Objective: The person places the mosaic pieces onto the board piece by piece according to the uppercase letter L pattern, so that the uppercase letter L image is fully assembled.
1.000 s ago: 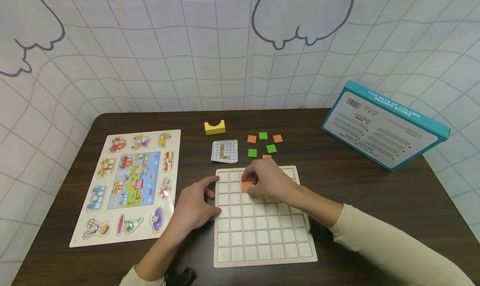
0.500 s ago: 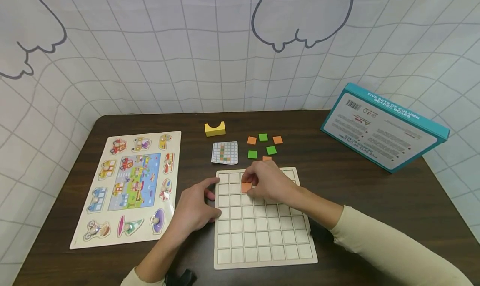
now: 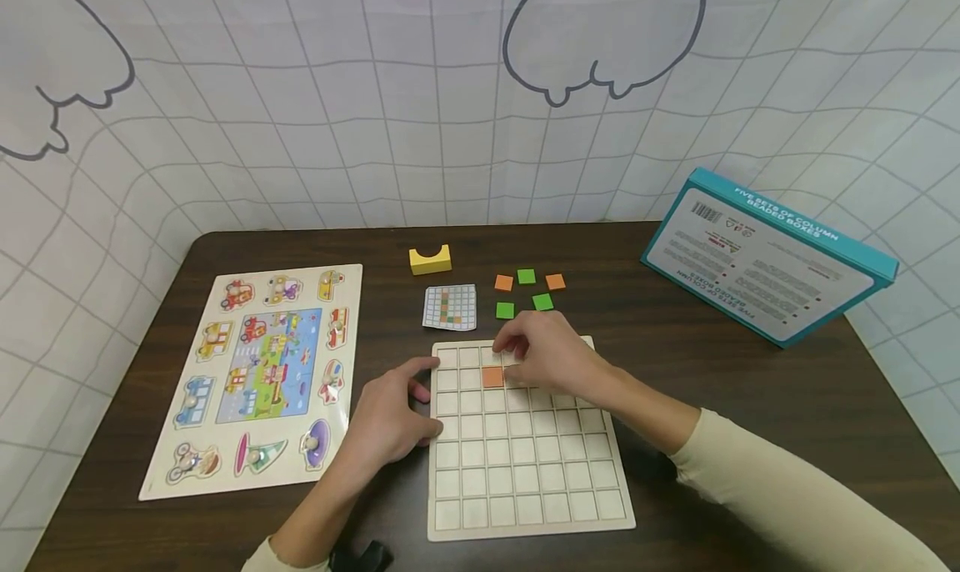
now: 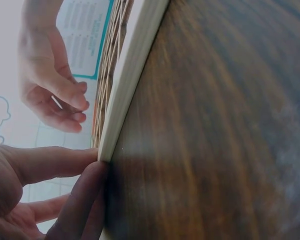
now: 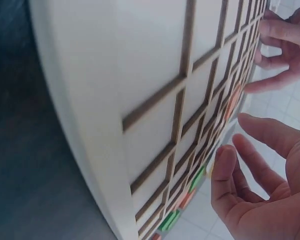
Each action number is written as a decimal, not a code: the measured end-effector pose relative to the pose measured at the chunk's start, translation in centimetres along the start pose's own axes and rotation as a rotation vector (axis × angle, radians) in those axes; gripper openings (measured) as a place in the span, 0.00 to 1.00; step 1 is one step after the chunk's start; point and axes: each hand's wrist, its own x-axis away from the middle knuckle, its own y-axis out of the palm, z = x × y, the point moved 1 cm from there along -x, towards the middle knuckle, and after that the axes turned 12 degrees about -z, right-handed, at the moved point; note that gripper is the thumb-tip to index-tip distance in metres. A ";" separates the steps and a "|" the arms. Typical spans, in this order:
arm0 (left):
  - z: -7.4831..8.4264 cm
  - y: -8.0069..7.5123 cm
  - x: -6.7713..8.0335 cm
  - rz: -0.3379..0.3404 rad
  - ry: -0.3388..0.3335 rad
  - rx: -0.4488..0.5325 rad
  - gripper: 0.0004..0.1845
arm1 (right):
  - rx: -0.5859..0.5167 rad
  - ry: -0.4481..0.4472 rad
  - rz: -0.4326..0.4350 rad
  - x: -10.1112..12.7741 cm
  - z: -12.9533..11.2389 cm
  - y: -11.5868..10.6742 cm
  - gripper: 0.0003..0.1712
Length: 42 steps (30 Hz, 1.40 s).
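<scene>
A pale wooden grid board (image 3: 522, 479) lies in front of me in the head view. One orange square tile (image 3: 492, 378) sits in a cell of its second row. Just right of that tile hovers my right hand (image 3: 555, 355), thumb and fingers apart, with nothing between them in the right wrist view (image 5: 270, 195). My left hand (image 3: 393, 413) rests against the board's left edge, thumb and index finger spread along it. In the left wrist view, fingertips of the left hand (image 4: 45, 165) touch the board's side (image 4: 125, 85). Loose green tiles (image 3: 542, 302) and orange tiles (image 3: 555, 282) lie beyond the board.
Behind the board lie a small pattern card (image 3: 450, 307) and a yellow arch block (image 3: 431, 261). A vehicle knob puzzle (image 3: 176, 464) is at the left. A teal-edged box (image 3: 768, 259) stands at the back right, before a white gridded cloth (image 3: 465, 138).
My right hand has let go of the orange tile in the cell and shifted slightly up and right. It now hides the nearest loose orange tile. The left hand stays put.
</scene>
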 end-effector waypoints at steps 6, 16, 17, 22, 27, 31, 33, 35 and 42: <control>-0.1 0.0 0.0 0.001 0.005 -0.003 0.42 | -0.031 0.036 0.007 0.1 0.7 -1.1 0.13; -0.2 0.1 0.1 0.003 0.014 0.024 0.42 | -0.053 0.031 0.045 0.0 2.8 -3.2 0.13; -0.2 0.1 0.1 0.003 0.016 0.030 0.42 | -0.048 0.033 0.047 -0.1 3.1 -3.3 0.13; -0.3 0.2 0.1 0.004 0.021 0.045 0.42 | -0.033 0.070 0.065 -0.4 4.0 -4.3 0.14; -0.2 0.1 0.0 0.006 0.022 0.041 0.42 | -0.040 0.103 0.077 -0.9 4.7 -5.1 0.15; -0.2 0.0 0.0 0.008 0.018 0.037 0.42 | -0.031 0.103 0.083 -1.3 5.2 -5.4 0.16; -0.2 0.1 0.0 0.010 0.013 0.028 0.42 | -0.034 0.106 0.081 -1.5 5.4 -5.5 0.16; -0.2 0.1 0.0 0.010 0.008 0.019 0.42 | -0.038 0.106 0.080 -1.6 5.6 -5.5 0.17; -0.2 0.3 0.0 0.011 0.012 0.030 0.41 | -0.028 0.100 0.074 -2.1 6.2 -5.2 0.17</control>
